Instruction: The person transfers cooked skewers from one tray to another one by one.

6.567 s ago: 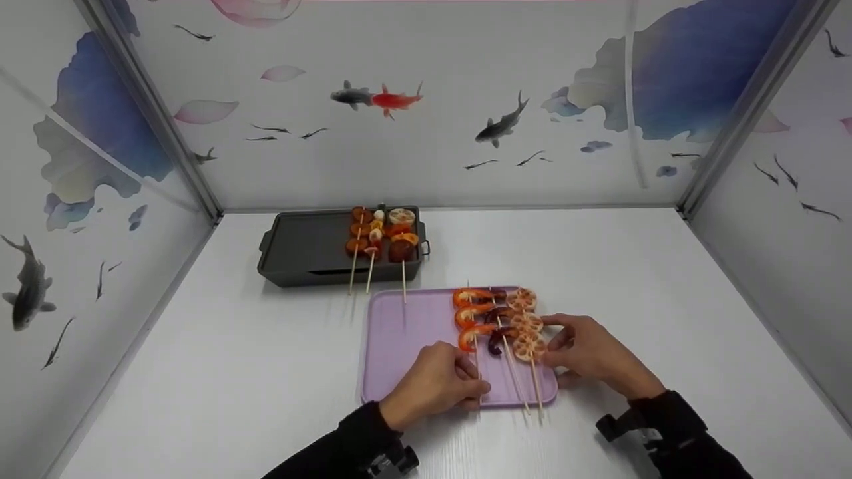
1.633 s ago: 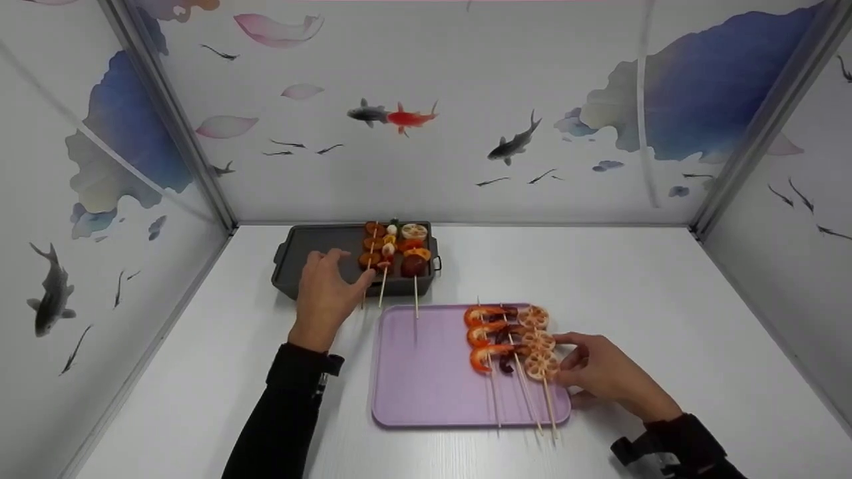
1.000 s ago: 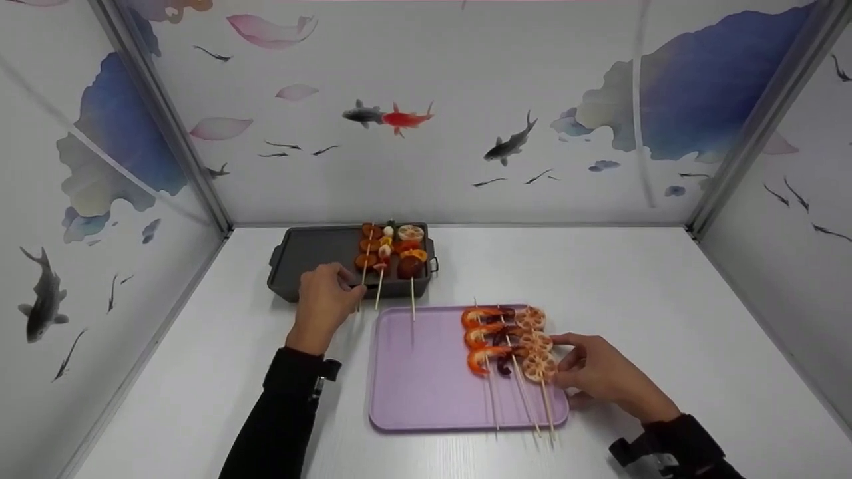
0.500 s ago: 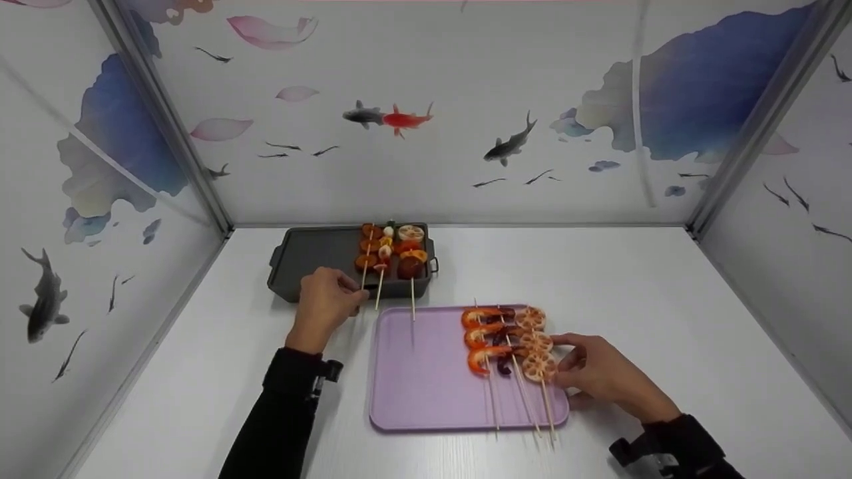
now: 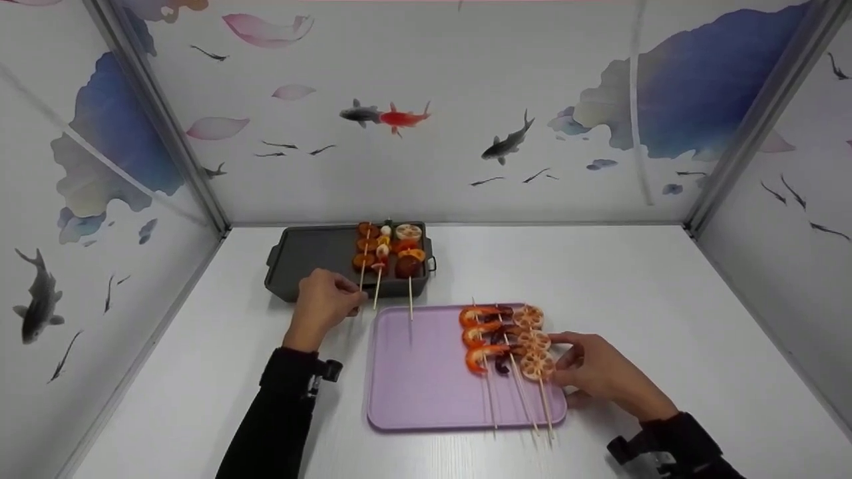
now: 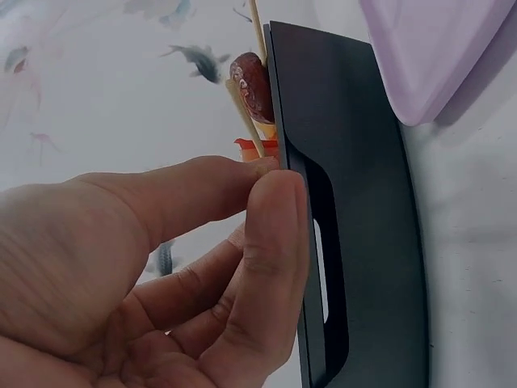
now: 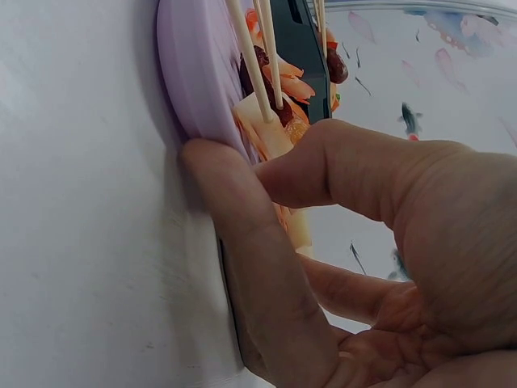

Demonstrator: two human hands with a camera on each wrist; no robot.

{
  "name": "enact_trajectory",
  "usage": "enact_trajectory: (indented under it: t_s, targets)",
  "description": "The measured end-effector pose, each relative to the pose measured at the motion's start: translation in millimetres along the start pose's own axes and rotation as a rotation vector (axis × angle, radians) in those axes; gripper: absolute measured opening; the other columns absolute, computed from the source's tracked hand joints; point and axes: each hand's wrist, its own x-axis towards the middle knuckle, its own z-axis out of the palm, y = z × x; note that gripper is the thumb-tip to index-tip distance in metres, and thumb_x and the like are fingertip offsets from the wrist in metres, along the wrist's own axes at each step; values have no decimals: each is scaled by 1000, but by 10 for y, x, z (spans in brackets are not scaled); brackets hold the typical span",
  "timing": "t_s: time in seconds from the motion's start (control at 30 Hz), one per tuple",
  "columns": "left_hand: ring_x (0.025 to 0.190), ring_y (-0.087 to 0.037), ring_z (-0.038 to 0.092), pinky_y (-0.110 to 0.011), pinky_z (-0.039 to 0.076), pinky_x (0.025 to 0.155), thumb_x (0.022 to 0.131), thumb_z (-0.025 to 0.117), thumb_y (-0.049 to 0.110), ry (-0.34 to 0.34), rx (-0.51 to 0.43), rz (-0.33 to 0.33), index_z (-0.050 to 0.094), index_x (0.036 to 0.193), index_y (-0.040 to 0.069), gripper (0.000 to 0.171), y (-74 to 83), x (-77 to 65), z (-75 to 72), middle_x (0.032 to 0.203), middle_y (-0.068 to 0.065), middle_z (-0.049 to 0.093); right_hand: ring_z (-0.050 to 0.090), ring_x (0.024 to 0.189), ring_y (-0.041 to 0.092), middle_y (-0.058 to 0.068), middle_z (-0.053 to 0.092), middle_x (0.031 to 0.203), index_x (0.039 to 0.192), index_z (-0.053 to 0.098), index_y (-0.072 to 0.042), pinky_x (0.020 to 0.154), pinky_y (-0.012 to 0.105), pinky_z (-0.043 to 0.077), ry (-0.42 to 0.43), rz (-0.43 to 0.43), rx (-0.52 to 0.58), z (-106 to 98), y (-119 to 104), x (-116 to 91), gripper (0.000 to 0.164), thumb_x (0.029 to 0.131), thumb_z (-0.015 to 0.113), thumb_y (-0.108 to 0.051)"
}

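At the front edge of a black grill pan, my left hand pinches the stick of the leftmost skewer, which carries browned round slices. In the left wrist view, thumb and forefinger meet on a thin wooden stick beside the pan's handle. On the purple tray lie a shrimp skewer, a dark tentacle skewer and a lotus root skewer. My right hand grips the tray's right edge beside the lotus slices, one finger at the rim's underside in the right wrist view.
Two more skewers rest on the pan's right side: a mixed vegetable one and one with a dark round ball. Their sticks overhang the front. White table surrounds pan and tray; patterned panels enclose it.
My left hand has left the shrimp skewer on the tray and moved up-left to the pan. Its spread fingers have closed on the slice skewer's stick. My right hand stays at the tray.
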Motion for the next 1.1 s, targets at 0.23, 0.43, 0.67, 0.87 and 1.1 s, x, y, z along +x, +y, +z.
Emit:
enact_trajectory:
  t_s: [0.23,0.43,0.67,0.87,1.1]
  targets:
    - [62,-14,72,-29,57,61,84,79,18,12,-3,29,78,84,10,8,-31,-7,-2,73,-5,75,60,84,19,8,66,96,145,51,-13,64,32,52,10,-27,-38,17,-6,-6,73,80,83,-20]
    - [60,-13,71,-27,53,59,84,79,18,20,8,45,78,83,9,9,-21,-10,6,71,-4,74,62,85,20,9,66,98,146,49,-13,64,33,54,2,-17,-20,11,4,-2,74,81,83,-21]
    - [60,-13,71,-27,53,58,85,77,19,27,13,46,78,82,10,9,4,3,-7,70,-3,74,62,84,20,9,65,99,146,49,-14,63,33,54,0,0,-16,-5,-14,9,74,80,83,-20]
    - [61,-14,71,-28,53,59,86,78,19,23,15,33,78,83,10,10,13,7,-35,71,-4,75,62,85,20,10,65,100,146,48,-14,64,34,56,-3,4,0,-19,-26,-7,75,80,83,-20]
    - [63,-14,72,-28,55,60,86,77,18,28,-4,-2,77,87,8,11,-4,-9,-83,75,-6,75,63,85,21,11,65,99,147,47,-11,62,32,53,-27,-48,5,-21,-12,-10,73,81,79,-15]
